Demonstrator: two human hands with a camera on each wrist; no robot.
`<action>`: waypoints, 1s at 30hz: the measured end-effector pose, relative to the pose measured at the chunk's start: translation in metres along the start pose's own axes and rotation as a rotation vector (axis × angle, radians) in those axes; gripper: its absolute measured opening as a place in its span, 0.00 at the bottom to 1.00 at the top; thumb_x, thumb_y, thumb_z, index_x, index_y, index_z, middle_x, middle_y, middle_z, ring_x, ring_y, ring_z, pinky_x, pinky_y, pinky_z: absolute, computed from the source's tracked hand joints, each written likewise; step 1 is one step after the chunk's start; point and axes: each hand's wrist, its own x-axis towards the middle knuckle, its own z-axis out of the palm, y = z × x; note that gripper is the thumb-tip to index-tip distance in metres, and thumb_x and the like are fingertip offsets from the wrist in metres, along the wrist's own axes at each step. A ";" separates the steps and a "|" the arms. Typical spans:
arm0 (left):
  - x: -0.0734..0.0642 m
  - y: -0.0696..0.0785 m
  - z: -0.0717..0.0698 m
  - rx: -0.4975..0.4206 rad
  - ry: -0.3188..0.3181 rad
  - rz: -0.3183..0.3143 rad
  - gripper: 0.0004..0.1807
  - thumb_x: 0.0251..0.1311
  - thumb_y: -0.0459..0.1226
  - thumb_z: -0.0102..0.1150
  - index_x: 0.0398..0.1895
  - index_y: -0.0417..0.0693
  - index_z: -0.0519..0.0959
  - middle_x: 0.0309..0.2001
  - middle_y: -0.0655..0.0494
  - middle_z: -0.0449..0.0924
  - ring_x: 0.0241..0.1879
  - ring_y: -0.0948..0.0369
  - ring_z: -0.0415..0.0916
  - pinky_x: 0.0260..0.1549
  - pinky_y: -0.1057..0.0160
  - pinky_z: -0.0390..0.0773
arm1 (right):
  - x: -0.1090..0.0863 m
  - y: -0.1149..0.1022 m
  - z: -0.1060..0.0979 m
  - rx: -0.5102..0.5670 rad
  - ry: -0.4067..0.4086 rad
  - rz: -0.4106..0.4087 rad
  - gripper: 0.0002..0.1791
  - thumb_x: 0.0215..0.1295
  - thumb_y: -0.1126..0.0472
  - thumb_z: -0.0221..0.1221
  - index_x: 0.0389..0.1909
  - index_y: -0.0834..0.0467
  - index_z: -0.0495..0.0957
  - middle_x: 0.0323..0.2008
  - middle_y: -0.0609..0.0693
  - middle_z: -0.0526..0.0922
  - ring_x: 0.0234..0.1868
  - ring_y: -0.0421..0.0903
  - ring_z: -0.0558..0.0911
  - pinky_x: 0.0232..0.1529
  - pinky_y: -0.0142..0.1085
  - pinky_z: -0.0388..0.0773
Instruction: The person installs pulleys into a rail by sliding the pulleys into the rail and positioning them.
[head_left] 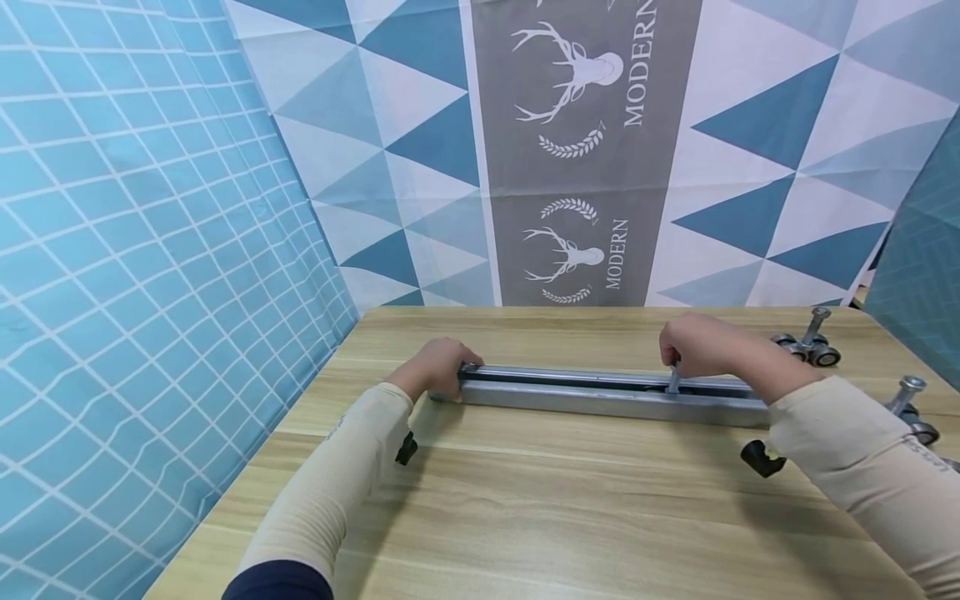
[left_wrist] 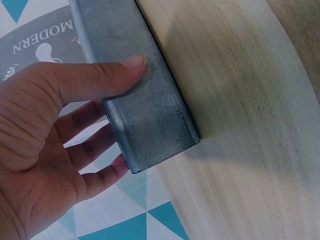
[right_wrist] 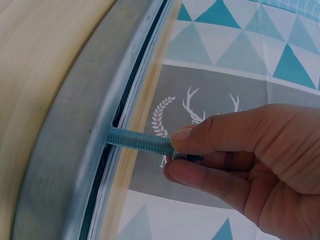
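A grey metal channel rail (head_left: 570, 400) lies across the wooden table, its long slot facing up. At the rail's left end my left hand (head_left: 442, 367) grips it; in the left wrist view, the thumb presses one side face and the fingers go behind the other. Further right, my right hand (head_left: 697, 346) pinches the top of a threaded bolt (right_wrist: 140, 140) between thumb and fingers. The bolt stands upright out of the slot. What its lower end joins inside the rail is hidden.
Two wheeled trolleys with upright bolts, one at the back right (head_left: 813, 342) and another nearer the right edge (head_left: 911, 408), rest on the table (head_left: 525, 517). A small black piece (head_left: 762, 458) lies by the right forearm, another black piece (head_left: 407, 448) by the left. Patterned cloth hangs behind.
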 end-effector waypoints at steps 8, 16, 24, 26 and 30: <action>0.000 0.002 -0.001 -0.006 -0.004 -0.003 0.37 0.36 0.32 0.81 0.57 0.54 0.81 0.54 0.56 0.81 0.54 0.54 0.76 0.56 0.55 0.72 | 0.001 -0.002 0.001 0.005 0.018 -0.012 0.14 0.45 0.78 0.61 0.16 0.55 0.77 0.17 0.44 0.70 0.20 0.42 0.66 0.23 0.36 0.65; -0.002 0.003 -0.001 -0.017 0.001 -0.009 0.37 0.35 0.32 0.81 0.56 0.54 0.82 0.53 0.56 0.81 0.54 0.54 0.76 0.56 0.55 0.72 | 0.003 -0.006 0.003 0.008 0.042 -0.033 0.17 0.44 0.79 0.59 0.12 0.53 0.72 0.14 0.42 0.62 0.18 0.40 0.59 0.22 0.35 0.60; -0.002 0.002 0.000 -0.017 0.009 -0.010 0.37 0.35 0.32 0.81 0.56 0.54 0.82 0.53 0.56 0.81 0.53 0.54 0.76 0.55 0.55 0.73 | 0.008 -0.012 0.005 0.023 0.051 -0.029 0.17 0.43 0.79 0.59 0.12 0.54 0.72 0.15 0.42 0.61 0.19 0.40 0.60 0.22 0.35 0.60; -0.002 0.002 0.000 -0.021 0.012 -0.011 0.37 0.35 0.31 0.81 0.56 0.54 0.82 0.53 0.56 0.81 0.53 0.54 0.76 0.55 0.55 0.73 | 0.009 -0.014 0.005 0.025 0.060 -0.041 0.18 0.43 0.79 0.58 0.11 0.53 0.70 0.14 0.42 0.58 0.18 0.40 0.57 0.21 0.35 0.58; -0.003 0.002 0.000 -0.020 0.014 -0.010 0.37 0.35 0.31 0.81 0.56 0.54 0.82 0.53 0.56 0.82 0.53 0.54 0.76 0.55 0.55 0.73 | 0.010 -0.016 0.006 0.030 0.080 -0.065 0.20 0.42 0.80 0.56 0.10 0.52 0.65 0.14 0.41 0.54 0.18 0.40 0.54 0.21 0.34 0.55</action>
